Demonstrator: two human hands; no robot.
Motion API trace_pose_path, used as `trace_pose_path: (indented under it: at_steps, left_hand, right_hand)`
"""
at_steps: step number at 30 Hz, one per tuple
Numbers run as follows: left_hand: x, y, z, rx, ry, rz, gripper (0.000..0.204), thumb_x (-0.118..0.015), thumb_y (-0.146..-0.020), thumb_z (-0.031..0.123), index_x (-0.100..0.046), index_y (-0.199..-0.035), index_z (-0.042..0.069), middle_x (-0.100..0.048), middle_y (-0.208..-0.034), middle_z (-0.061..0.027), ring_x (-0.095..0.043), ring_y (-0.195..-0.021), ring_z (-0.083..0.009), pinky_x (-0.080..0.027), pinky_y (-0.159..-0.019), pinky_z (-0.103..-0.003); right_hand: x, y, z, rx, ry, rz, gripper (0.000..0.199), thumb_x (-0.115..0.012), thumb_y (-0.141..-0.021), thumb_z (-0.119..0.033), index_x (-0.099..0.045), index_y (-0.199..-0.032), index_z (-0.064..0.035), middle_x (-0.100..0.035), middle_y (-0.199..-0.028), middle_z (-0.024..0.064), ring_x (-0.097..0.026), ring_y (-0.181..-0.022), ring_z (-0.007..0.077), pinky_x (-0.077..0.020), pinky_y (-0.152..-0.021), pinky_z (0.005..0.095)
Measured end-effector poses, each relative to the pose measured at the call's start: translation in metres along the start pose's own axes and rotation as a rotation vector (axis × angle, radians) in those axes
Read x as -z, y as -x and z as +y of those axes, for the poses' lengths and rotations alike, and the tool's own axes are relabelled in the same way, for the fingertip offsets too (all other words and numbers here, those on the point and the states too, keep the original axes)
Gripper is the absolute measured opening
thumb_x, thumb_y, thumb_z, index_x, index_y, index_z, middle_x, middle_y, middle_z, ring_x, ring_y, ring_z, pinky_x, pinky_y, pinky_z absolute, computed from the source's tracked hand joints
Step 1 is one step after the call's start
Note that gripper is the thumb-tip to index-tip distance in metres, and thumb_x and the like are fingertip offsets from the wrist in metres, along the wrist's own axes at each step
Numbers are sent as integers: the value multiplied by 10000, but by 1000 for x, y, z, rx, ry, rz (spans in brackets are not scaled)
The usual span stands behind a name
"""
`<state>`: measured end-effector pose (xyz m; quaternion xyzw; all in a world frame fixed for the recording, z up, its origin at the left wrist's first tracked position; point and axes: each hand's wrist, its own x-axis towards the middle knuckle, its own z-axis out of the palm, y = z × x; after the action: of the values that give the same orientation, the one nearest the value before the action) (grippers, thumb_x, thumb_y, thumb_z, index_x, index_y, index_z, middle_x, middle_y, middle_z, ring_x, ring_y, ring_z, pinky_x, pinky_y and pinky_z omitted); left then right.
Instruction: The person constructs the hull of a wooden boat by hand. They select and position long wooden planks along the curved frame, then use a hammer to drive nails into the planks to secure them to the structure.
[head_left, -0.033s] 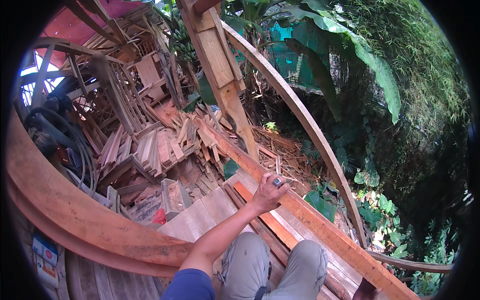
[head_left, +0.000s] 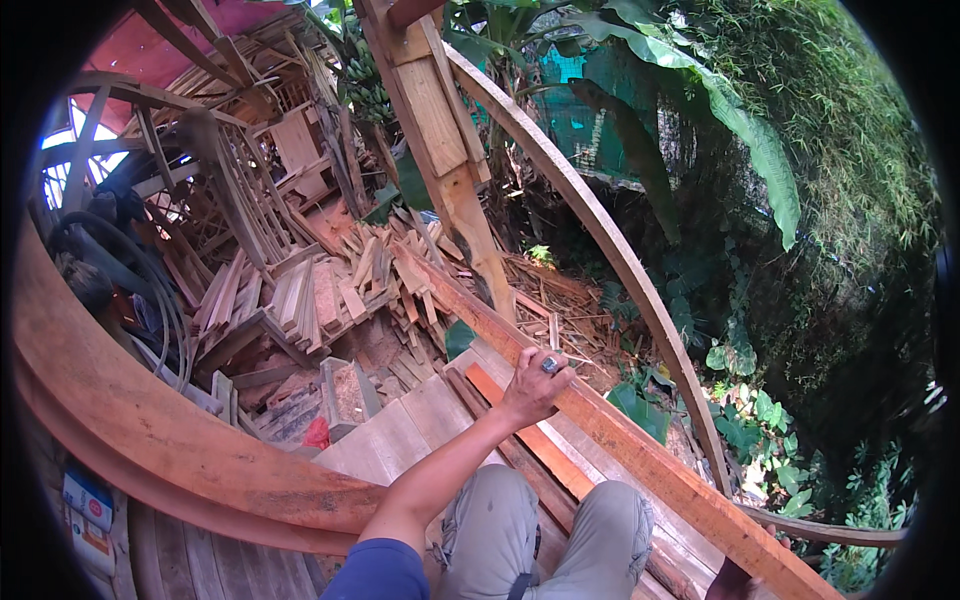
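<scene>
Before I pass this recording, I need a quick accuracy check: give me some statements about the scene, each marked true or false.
1. The left hand is closed over the long wooden beam. True.
2. The left hand wears a work glove. False: it is bare, with a ring on a finger.
3. The sleeve on that arm is white. False: the sleeve is dark blue.
4. A large green leaf hangs at the upper right. True.
5. The small red item lies to the right of the beam. False: the red item is to its left.
</scene>
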<state>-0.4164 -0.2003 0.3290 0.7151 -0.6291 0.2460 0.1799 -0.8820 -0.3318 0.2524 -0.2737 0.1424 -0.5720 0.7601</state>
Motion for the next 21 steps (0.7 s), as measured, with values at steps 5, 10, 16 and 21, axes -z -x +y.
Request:
trace_pose_path:
  at_steps: [5,10,16,21]
  left_hand:
    - [-6,5,-10,28,-3,225,549,-753,-583,104,-495,-1067,89,-509,-1054,-100,-508,-1043,-314,-347,-911,-466]
    - [-5,-5,-14,120,90,316,487,-665,-646,38,-502,-1105,57,-524,-1095,-151,-495,-1074,-350,-354,-956,-469]
    - [-4,10,-18,207,92,275,619,-787,-601,93,-484,-1138,41,-527,-1112,-167,-498,-1111,-370,-359,-979,-479]
    - [-16,10,-14,289,180,247,651,-821,-581,111,-480,-1132,47,-529,-1110,-168,-498,-1123,-370,-364,-991,-458]
  right_hand:
    - [-57,-20,-10,256,88,-73,700,-704,-804,-294,-386,-1391,-86,-520,-1285,142,-411,-1279,311,-257,-1113,523]
    - [-116,-44,-16,549,153,-153,695,-701,-811,-299,-370,-1379,-72,-534,-1217,140,-462,-1205,298,-324,-1073,514]
    - [-194,-62,-16,875,486,-204,667,-657,-843,-278,-315,-1355,-22,-544,-1052,142,-570,-962,276,-512,-872,457]
    - [-244,-69,-25,864,395,-240,845,-686,-781,-544,-385,-1335,18,-501,-968,103,-568,-925,216,-437,-936,389]
